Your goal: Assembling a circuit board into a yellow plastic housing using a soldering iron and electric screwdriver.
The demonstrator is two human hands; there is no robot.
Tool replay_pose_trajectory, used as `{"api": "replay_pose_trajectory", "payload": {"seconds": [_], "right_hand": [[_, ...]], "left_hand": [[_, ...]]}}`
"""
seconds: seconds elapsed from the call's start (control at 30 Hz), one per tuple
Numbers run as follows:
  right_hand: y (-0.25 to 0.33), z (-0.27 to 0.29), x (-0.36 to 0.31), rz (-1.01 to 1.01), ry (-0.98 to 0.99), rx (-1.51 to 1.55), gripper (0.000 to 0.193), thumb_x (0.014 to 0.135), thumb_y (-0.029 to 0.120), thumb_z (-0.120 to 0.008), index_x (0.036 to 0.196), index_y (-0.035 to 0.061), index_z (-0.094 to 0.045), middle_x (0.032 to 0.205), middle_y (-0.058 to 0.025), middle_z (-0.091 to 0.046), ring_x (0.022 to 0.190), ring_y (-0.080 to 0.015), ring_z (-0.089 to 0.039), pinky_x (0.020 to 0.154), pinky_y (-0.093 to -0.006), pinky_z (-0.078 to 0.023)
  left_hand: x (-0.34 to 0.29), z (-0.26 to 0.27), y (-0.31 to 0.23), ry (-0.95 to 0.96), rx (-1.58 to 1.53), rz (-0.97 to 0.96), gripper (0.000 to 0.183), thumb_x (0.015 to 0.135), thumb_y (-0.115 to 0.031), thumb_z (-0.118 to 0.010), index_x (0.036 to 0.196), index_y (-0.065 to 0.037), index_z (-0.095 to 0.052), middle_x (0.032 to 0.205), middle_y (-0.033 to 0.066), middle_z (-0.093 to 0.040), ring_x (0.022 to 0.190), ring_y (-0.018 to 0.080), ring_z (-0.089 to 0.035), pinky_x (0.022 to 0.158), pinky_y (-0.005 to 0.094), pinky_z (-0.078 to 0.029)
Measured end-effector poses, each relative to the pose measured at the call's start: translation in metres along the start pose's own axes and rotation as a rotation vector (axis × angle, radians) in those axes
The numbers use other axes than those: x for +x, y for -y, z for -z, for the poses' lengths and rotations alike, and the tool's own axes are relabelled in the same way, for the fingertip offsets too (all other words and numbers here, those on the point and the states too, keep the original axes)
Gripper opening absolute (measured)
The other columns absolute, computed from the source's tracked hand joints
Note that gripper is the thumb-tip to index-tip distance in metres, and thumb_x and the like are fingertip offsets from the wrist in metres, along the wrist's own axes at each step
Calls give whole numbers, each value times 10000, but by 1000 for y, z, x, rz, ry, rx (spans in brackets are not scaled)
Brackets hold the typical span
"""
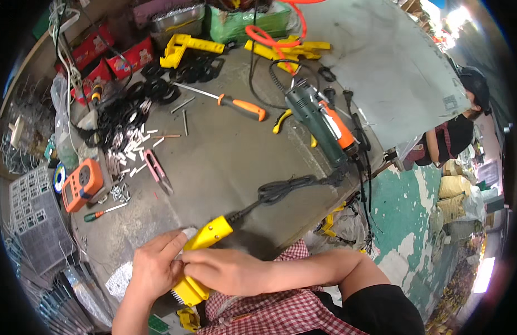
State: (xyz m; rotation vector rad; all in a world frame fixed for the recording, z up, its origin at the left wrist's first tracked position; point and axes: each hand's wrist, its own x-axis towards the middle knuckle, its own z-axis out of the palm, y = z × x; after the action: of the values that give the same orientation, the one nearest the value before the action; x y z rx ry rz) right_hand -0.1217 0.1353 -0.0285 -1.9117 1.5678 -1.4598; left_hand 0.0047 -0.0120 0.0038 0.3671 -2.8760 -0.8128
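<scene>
Near the bench edge, both hands [186, 271] grip a yellow tool [205, 240].

The yellow tool housing [205, 237], gripped by the left hand [155, 268] and right hand [225, 271], was seen to be smooth, glossy plastic. Its black cord [281, 191] appeared as matt rubber. The workbench top [225, 162] was dull, scuffed grey and rough. The screwdriver [230, 102] showed a bright metal shaft and an orange plastic handle. The green power tool [317, 120] was cased in matt plastic. The checked garment [269, 310] was woven cloth.
</scene>
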Motion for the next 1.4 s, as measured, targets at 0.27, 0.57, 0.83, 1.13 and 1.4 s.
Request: {"api": "replay_pose_trajectory", "payload": {"seconds": [0.27,0.57,0.83,1.13,1.4], "right_hand": [[-77,193,-27,-571,-326,-1220,600,710,66,-707,1262,29,-474,1099,-159,-497,1016,-329,-492,873,-431,-424],[-87,212,-17,-448,9,-1175,804,648,13,-688,1393,45,-387,1110,-176,-519,1044,-357,-492,901,-418,-426],[-31,200,5,-444,-485,137,621,822,102,-632,1364,-38,-363,1226,-150,-518,1034,-184,-548,901,-312,-456],[-81,163,48,-441,-85,-624,696,787,74,-671,1401,-14,-354,1291,-201,-534,1169,-298,-544,990,-365,-418],[-25,87,67,-175,175,-299,300,801,156,-702,1085,67,-670,1082,-152,-612,1014,-292,-580,910,-363,-467]], "left_hand": [[12,13,-3,150,3,-54,479,669,11,-571,1135,-78,-632,977,166,-672,841,361,-648,742,417,-535],[28,29,6,278,-34,123,369,720,-73,-595,1085,-64,-650,969,159,-675,860,364,-639,792,416,-509],[45,48,20,383,-548,434,232,847,-75,-600,1060,11,-636,942,100,-709,872,157,-658,795,296,-504],[28,46,6,170,-666,582,208,895,-36,-578,1095,21,-593,928,77,-698,925,101,-638,816,252,-478],[17,37,3,42,-765,498,222,892,-39,-597,1105,13,-564,937,73,-697,927,109,-640,825,270,-475]]}}
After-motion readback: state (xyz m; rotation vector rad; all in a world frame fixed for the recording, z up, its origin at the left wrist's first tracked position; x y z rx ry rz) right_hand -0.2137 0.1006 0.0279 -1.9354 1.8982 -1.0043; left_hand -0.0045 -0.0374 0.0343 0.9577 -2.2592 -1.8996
